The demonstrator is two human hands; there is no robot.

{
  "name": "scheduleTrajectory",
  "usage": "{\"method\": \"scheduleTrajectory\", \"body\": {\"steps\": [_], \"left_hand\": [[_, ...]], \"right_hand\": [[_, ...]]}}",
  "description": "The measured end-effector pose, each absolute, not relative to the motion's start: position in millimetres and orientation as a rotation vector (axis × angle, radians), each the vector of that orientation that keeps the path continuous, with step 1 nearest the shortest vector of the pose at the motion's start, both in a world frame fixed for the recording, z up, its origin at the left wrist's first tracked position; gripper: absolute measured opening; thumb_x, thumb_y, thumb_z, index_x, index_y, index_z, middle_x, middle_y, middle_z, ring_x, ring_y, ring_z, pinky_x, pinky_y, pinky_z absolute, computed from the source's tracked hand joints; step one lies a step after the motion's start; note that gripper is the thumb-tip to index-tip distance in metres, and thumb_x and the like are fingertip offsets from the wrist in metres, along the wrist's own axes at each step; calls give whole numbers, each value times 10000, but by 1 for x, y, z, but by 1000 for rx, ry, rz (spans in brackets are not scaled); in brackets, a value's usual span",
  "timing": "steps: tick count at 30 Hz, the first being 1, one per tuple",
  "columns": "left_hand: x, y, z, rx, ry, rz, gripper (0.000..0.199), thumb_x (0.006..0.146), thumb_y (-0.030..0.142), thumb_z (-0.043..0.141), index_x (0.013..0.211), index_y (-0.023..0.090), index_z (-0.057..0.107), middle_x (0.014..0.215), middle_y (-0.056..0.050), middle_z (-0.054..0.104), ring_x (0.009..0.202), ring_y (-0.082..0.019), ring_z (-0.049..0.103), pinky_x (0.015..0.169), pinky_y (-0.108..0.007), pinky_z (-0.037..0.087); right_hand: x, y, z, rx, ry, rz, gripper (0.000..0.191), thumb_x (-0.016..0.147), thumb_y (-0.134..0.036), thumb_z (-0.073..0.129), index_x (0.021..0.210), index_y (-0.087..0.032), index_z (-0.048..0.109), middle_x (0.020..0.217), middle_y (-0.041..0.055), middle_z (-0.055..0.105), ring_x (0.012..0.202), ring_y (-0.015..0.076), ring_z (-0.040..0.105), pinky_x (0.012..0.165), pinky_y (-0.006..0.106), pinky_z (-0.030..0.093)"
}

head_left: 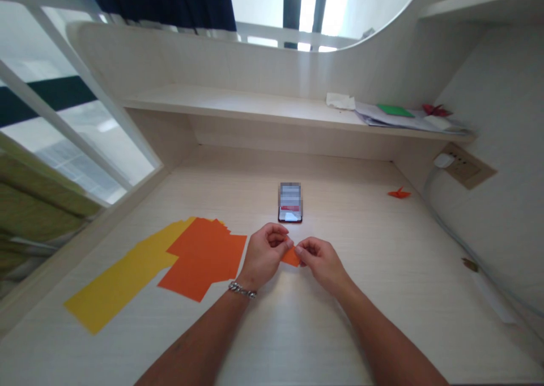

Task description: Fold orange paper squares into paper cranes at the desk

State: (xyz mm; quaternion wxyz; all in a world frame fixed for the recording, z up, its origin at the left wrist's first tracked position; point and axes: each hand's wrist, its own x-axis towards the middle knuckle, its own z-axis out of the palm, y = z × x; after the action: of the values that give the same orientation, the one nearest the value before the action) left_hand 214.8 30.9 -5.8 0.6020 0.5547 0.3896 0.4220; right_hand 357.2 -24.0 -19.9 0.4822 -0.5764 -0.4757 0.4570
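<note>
A small piece of orange paper (291,257) is held between my two hands, just above the desk. My left hand (264,254), with a chain bracelet at its wrist, pinches the paper's left side between thumb and fingers. On the right edge, the thumb and fingers of my right hand (319,259) close on the same piece. Parts of the paper are hidden behind my fingers, so its folds cannot be made out. Just beyond my hands lies a phone (290,203) with its screen lit.
Overlapping orange sheets (212,255) and yellow sheets (123,278) lie left of my hands. A small folded orange paper figure (399,193) sits at the right. Papers (399,118) rest on the shelf (238,104). A cable (454,233) runs from the wall socket (470,168).
</note>
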Motion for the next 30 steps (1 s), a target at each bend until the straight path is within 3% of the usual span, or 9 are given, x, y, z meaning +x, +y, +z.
{"method": "scheduleTrajectory", "body": {"steps": [12, 30], "left_hand": [[213, 34, -9, 1291, 906, 1047, 254, 673, 172, 713, 874, 160, 558, 721, 1, 647, 688, -119, 629, 634, -209, 490], [211, 36, -5, 1235, 908, 1110, 290, 661, 190, 731, 890, 160, 556, 723, 0, 648, 694, -117, 621, 644, -209, 479]], "right_hand": [[360, -25, -21, -1483, -1313, 971, 163, 821, -294, 534, 729, -174, 594, 652, 2, 604, 610, 138, 537, 569, 241, 403], [360, -23, -25, -1405, -1233, 1023, 150, 815, -302, 553, 749, -174, 594, 667, 7, 608, 633, 148, 553, 604, 259, 429]]}}
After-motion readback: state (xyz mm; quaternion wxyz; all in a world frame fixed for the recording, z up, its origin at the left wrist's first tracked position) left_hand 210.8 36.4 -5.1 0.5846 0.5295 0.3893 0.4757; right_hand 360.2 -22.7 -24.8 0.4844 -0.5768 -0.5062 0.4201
